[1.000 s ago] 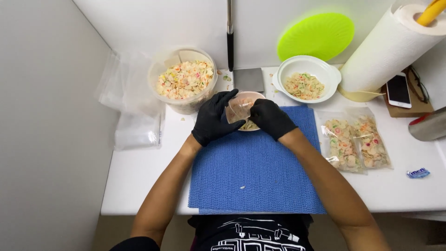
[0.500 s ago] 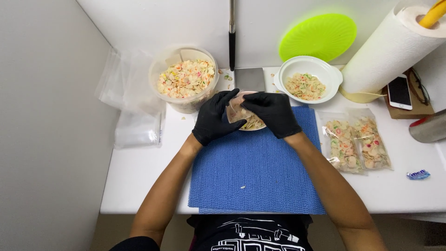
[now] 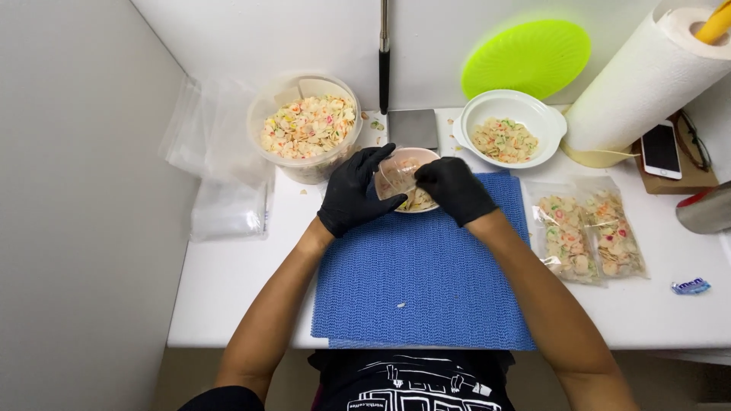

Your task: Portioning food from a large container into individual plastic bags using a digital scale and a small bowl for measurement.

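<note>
Both my hands wear black gloves. My left hand (image 3: pixel 355 190) and my right hand (image 3: pixel 455 189) together hold a small clear plastic bag (image 3: pixel 399 176) over a small pale bowl (image 3: pixel 417 202) of colourful shell-shaped pieces, at the far edge of the blue mat (image 3: pixel 422 281). The left fingers pinch the bag's left side, the right fingers its right side. The bag sits partly inside the bowl, and its contents are hard to make out.
A clear tub (image 3: pixel 307 128) of the same pieces stands back left, a white bowl (image 3: pixel 509 139) with some back right. Two filled bags (image 3: pixel 590 237) lie right of the mat. Empty bags (image 3: pixel 228 209) lie left. Paper towel roll (image 3: pixel 647 84), phone (image 3: pixel 660 149), green lid (image 3: pixel 527 57), small scale (image 3: pixel 412 128).
Both hands have shifted slightly while working the bag over the small bowl; the right hand has drawn a little to the right. Nothing else has moved.
</note>
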